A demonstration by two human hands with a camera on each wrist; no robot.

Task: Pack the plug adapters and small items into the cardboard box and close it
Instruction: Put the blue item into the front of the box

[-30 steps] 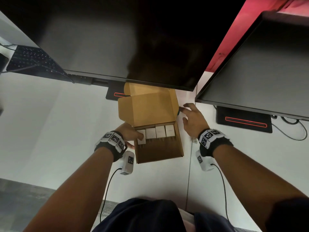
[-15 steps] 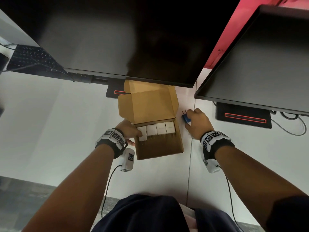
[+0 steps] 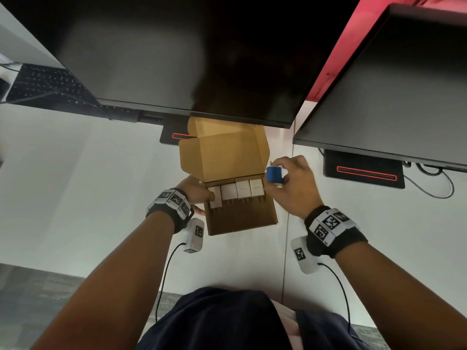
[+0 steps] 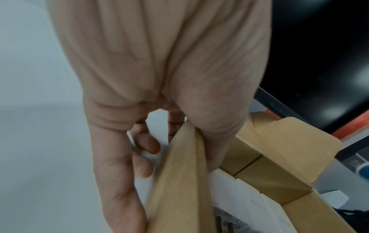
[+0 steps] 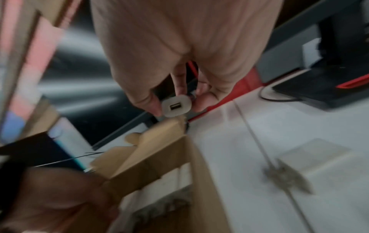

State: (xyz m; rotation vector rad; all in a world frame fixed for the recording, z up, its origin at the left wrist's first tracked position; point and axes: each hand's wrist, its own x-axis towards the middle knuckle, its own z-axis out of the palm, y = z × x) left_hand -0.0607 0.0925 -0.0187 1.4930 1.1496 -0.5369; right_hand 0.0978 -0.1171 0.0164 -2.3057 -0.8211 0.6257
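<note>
Head view: dim overall, white desk [image 3: 75,185] evenly lit w/ soft shadows under the monitors [image 3: 202,59], faint grey sheen on the dark screens, red glow top right, strong wide-angle bending at edges. Left wrist view fairly sharp but washed-out, palm close-up soft. Right wrist view heavily motion-blurred, esp. left side & lower right; only the centre reads sharp.

An open brown cardboard box [image 3: 240,218] sits on the white desk [image 3: 75,188] in front of the wide black monitor [image 3: 189,54], its raised lid [image 3: 222,157] at the far side and four white plug adapters [image 3: 237,190] in a row inside along the far wall. The left hand [image 3: 194,193] rests on the box's left wall, thumb inside on the leftmost adapter. The right hand [image 3: 295,188] holds a small blue plug adapter [image 3: 274,174] just above the box's far right corner, with a second black monitor [image 3: 394,97] further right.
</note>
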